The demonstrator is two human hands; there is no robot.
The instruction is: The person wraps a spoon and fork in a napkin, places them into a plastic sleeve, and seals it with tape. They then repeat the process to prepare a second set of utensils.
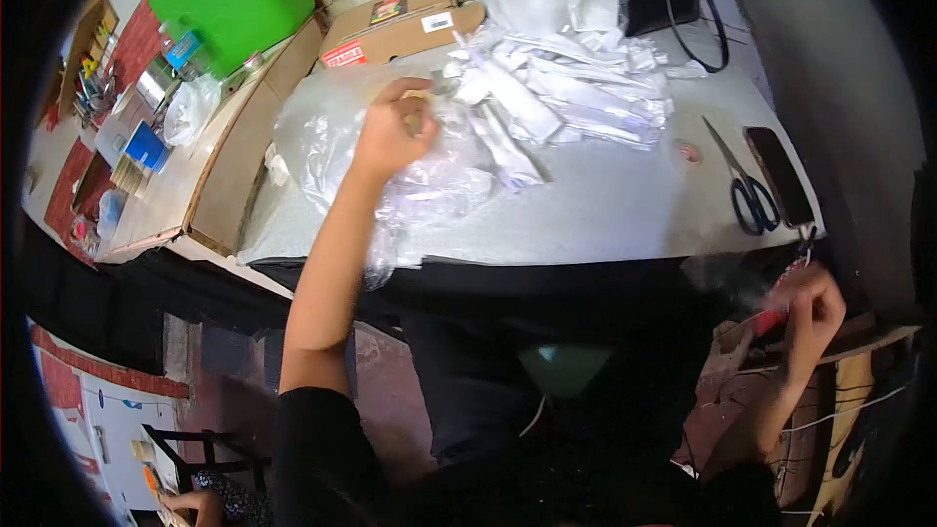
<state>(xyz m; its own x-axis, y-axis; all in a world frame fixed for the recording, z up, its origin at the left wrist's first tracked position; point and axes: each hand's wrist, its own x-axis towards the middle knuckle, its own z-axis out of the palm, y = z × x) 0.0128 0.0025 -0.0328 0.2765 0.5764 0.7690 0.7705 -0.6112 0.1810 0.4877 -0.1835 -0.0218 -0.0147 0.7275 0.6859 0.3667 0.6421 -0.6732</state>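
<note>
White tabletop [605, 224], viewed from above: wrapped white packets [576, 88] lie heaped beside clear plastic [317, 137]. My left hand [395, 132], fingers curled, is over the plastic; my right hand [812, 307], fingers bent, is near the phone [779, 176]. Whether either grips anything, I cannot tell.

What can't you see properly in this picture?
All in the head view:
What the left hand holds, if anything: its fingers hide it.
What the right hand holds: too blurred.
Inside the box: its cardboard hides it.
The other person: mostly cut off by the bottom edge.
</note>
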